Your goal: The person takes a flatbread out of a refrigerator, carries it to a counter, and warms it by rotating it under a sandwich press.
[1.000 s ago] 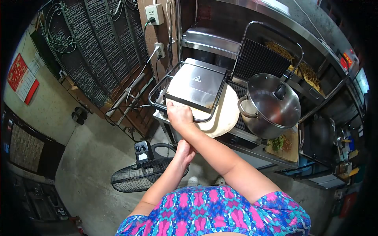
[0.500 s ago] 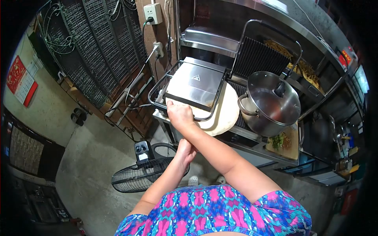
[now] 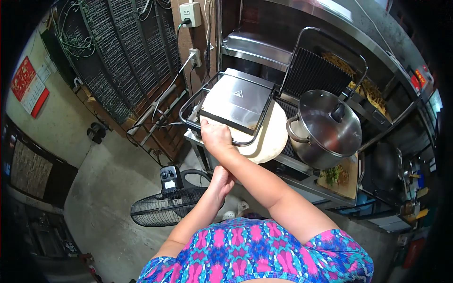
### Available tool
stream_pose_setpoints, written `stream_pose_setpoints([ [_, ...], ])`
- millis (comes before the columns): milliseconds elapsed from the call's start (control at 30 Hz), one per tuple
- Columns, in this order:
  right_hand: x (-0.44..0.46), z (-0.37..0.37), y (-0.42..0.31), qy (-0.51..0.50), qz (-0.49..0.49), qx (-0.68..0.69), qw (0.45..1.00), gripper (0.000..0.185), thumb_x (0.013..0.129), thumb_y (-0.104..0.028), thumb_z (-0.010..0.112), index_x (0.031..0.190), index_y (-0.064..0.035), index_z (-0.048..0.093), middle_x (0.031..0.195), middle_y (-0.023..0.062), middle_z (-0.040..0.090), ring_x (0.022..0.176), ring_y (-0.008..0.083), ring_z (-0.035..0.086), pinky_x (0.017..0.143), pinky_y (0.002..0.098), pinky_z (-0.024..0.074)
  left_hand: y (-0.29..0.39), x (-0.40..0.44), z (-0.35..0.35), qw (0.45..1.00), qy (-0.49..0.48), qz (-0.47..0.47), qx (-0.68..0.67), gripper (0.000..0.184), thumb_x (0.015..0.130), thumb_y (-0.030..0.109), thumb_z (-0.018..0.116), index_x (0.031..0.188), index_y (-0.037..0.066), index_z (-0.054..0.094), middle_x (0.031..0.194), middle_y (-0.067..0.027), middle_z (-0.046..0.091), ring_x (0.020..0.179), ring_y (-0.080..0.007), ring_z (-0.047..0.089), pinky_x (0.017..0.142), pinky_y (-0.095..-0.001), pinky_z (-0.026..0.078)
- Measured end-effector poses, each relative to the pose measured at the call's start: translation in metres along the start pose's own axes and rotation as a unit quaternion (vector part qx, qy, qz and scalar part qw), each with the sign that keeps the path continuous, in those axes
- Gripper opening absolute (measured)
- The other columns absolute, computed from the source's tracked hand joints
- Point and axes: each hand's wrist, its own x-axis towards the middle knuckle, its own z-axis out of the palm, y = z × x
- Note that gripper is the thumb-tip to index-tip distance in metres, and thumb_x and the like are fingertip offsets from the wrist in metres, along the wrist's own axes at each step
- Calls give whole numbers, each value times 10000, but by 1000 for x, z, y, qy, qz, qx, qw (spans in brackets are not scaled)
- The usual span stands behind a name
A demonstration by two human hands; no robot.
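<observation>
My right hand (image 3: 216, 137) is closed around the front bar of the handle (image 3: 192, 126) of a contact grill. The grill's steel lid (image 3: 239, 100) is down over a large, pale round flatbread (image 3: 271, 137), whose edge sticks out at the right and front. Below my right forearm is my left hand (image 3: 222, 180), fingers curled in and partly hidden by that forearm; whether anything is in them does not show. Beside the grill, a lidded steel pot (image 3: 323, 128) rests on a second grill, its ridged upper plate (image 3: 318, 66) raised.
A black standing fan (image 3: 165, 207) is on the floor at the left, close to my left arm. Right of the pot's base lies a cutting board (image 3: 347, 181) with chopped greens (image 3: 334, 174). Trays of yellowish strips (image 3: 370, 92) stand at the back. Cords hang from the wall outlets (image 3: 190, 15).
The camera view has shifted slightly, and my feet have moved to the left below me. Both hands keep their places, the right still on the grill handle.
</observation>
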Motion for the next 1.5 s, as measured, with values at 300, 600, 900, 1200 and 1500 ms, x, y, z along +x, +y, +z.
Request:
stream_pose_setpoints([
  [300,6,-9,3,-99,-3,76,992,71,771,-109,500,806,-50,485,624,111,632,542,250,630,511,337,499,-11,9,5,999,41,28,-6,232,879,118,517,1005,-73,550,933,-159,610,762,-203,608,633,-272,527],
  [600,11,-10,13,-166,-41,147,974,104,784,-96,489,859,-26,468,703,142,641,586,294,634,553,385,503,-16,6,16,998,24,58,-30,229,885,92,498,1034,-80,525,915,-155,603,729,-200,606,630,-291,538],
  [900,129,-109,82,-177,-48,152,971,210,695,-234,684,808,-58,665,701,74,641,587,224,606,570,343,487,-1,0,26,997,-11,69,33,288,856,31,503,1109,-92,440,904,-165,579,723,-180,605,611,-253,548],
  [1200,207,-128,169,81,120,-112,983,527,678,-679,555,962,-248,658,881,26,619,815,196,549,728,372,345,7,-17,24,986,-7,122,110,356,824,7,519,1140,-77,379,949,-176,549,711,-157,588,584,-207,530],
  [1500,218,-124,164,116,147,-97,978,484,761,-504,575,1102,-161,588,1047,103,552,991,267,467,802,423,315,34,-30,13,979,-42,126,155,412,797,-16,505,1178,-24,349,1033,-173,516,736,-183,578,601,-225,518],
])
